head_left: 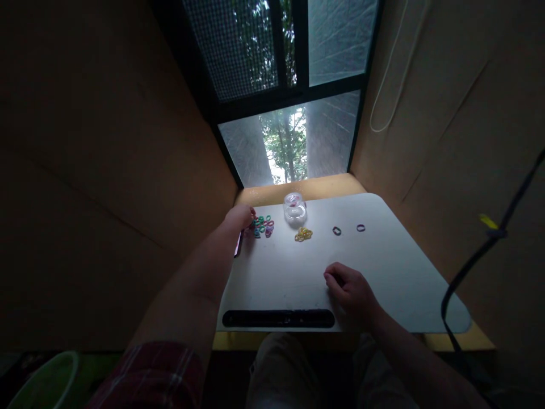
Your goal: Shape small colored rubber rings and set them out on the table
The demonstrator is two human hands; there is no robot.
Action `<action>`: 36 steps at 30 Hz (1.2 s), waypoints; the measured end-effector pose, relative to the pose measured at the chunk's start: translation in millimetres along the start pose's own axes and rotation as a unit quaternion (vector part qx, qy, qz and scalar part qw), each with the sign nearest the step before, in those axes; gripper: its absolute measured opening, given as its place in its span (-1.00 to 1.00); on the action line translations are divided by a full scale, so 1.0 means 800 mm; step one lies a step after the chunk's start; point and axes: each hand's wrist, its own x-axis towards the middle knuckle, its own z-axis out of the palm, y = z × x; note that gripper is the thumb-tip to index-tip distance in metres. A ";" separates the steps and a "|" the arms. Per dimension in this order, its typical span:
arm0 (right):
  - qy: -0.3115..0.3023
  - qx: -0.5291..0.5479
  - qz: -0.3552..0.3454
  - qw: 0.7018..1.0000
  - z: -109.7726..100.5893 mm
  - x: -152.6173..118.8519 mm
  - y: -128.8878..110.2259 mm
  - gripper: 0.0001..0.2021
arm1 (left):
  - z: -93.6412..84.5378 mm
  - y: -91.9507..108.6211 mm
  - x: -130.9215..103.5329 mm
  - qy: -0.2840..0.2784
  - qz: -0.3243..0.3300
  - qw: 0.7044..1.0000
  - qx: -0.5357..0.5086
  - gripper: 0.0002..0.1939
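My left hand reaches to the far left of the white tabletop, its fingers bent together at the edge of a pile of small coloured hair ties in green, pink and purple. What those fingers hold, if anything, is too small to make out. Nearer to me, my right hand rests closed on the tabletop, thumb against the curled fingers; their inside is hidden. A heap of yellow hair ties lies between the hands, further back. Two single dark bands, one left of the other, lie beyond my right hand.
A clear round plastic container stands at the back of the white table. A phone-like object sits at the left edge, under my forearm. A black ledge runs along the front. A dark cable hangs at right.
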 end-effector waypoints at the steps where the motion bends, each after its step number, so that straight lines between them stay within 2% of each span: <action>1: 0.000 0.000 -0.001 1.000 0.000 0.000 -0.001 -0.85 | 0.002 0.000 0.002 -0.002 0.005 1.000 0.004 -0.76; 10: -0.003 -0.002 0.002 1.000 -0.002 0.001 -0.002 -0.83 | 0.007 0.006 0.000 0.001 0.008 1.000 0.022 -0.80; 16: -0.004 0.006 0.006 1.000 -0.002 0.000 -0.001 -0.84 | 0.002 -0.005 -0.005 0.029 0.006 0.999 -0.029 -0.81; 26: 0.007 0.005 0.009 1.000 -0.002 0.002 -0.005 -0.84 | -0.010 -0.013 -0.018 0.033 -0.006 0.991 -0.127 -0.84; 32: 0.005 0.000 0.005 1.000 -0.002 0.002 -0.004 -0.83 | -0.007 -0.024 -0.014 0.028 0.018 0.988 -0.152 -0.81; 36: 0.006 0.010 0.005 1.000 -0.003 0.002 -0.005 -0.84 | -0.008 -0.029 -0.017 0.002 0.036 0.983 -0.182 -0.74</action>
